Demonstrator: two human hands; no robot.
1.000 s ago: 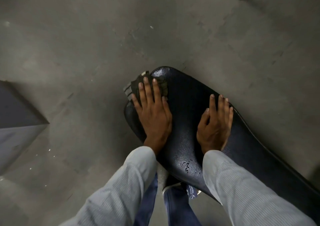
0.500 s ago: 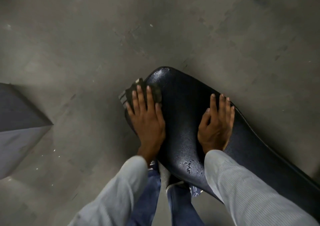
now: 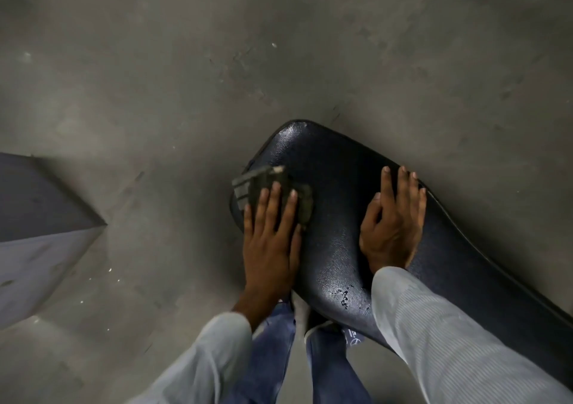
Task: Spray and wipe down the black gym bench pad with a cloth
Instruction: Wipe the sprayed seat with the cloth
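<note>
Since a second ago our left hand (image 3: 270,242) has slid the cloth (image 3: 273,191) back along the pad's (image 3: 341,217) left edge, fingers flat atop it; unwiped pad runs rightward, under our flat, empty right hand (image 3: 391,220).

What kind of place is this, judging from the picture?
Probably a gym or workout room. A padded black bench, damp with droplets, stands on a bare, scuffed grey floor, and the left hand presses a cloth onto it while the right hand rests flat.

Black padded vinyl bench pad (image 3: 341,186) cut off at right frame edge; dark grey folded cloth (image 3: 266,183) partly hidden under left hand (image 3: 269,242); left sleeve motion-blurred.
</note>
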